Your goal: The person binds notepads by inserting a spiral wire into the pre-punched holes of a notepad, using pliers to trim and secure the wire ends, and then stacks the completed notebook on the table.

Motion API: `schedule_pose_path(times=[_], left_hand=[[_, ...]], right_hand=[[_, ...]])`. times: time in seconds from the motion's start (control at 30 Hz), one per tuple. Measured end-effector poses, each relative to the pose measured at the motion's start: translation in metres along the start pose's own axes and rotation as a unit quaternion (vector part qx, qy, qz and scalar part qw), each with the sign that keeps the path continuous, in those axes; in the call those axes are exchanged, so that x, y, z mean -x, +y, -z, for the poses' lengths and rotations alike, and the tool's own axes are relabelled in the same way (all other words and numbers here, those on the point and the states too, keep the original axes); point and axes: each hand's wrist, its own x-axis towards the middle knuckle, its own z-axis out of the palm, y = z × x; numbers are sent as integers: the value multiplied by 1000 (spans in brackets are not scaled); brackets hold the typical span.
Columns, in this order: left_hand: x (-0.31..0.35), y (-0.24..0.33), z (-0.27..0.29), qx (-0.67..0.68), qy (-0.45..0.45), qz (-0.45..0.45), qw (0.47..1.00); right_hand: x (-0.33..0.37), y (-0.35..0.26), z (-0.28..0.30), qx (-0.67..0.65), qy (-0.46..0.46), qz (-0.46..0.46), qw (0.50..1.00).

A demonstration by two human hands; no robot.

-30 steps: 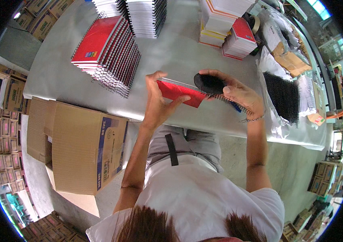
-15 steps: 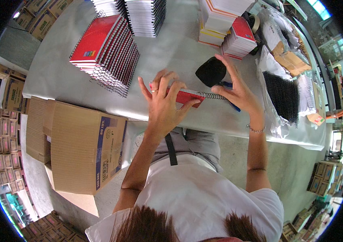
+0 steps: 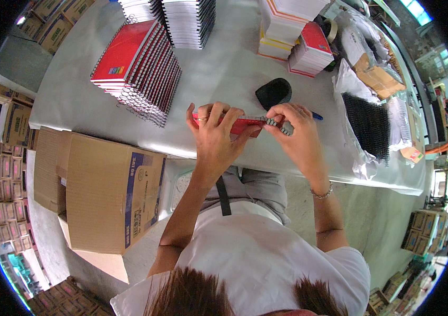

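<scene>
A small red notebook (image 3: 243, 127) is held on edge above the near side of the table, its spine side up. My left hand (image 3: 214, 134) is closed round it, fingers over the top and thumb on the near cover. From the notebook's right end sticks a dark spiral binding coil (image 3: 286, 129). The fingers of my right hand (image 3: 300, 141) pinch this coil close to the notebook. Just beyond my right hand lies a black rounded pad (image 3: 273, 94). A blue pen-like tip or handle (image 3: 317, 116) shows behind the hand; the rest of it is hidden.
A pile of red spiral notebooks (image 3: 134, 58) stands at the left, with white bound stacks (image 3: 189, 23) behind. Unbound red-topped books (image 3: 310, 50) stand at the far right, near plastic-wrapped black coils (image 3: 367, 126). An open cardboard box (image 3: 100, 189) sits left of my lap.
My right hand has moved from an open pose near the black pad toward the notebook and closed on the coil. Less of the coil sticks out. The left hand keeps its hold.
</scene>
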Motion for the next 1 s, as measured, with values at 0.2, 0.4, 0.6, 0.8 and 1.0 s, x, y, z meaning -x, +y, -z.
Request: schedule_pose_path(times=[0.2, 0.4, 0.6, 0.8, 1.0], left_hand=[[0, 0, 1, 10, 6, -10, 1000], [5, -2, 7, 21, 6, -8, 1000], [16, -2, 10, 70, 58, 92, 992], [17, -7, 5, 153, 20, 142, 978], [4, -15, 7, 172, -16, 126, 977]], right_hand=[[8, 1, -5, 47, -23, 41, 998], [-24, 21, 9, -25, -1, -35, 999], [-41, 86, -12, 125, -58, -17, 990], [-38, 91, -20, 114, -62, 33, 991], [-47, 62, 15, -414, -207, -42, 885]])
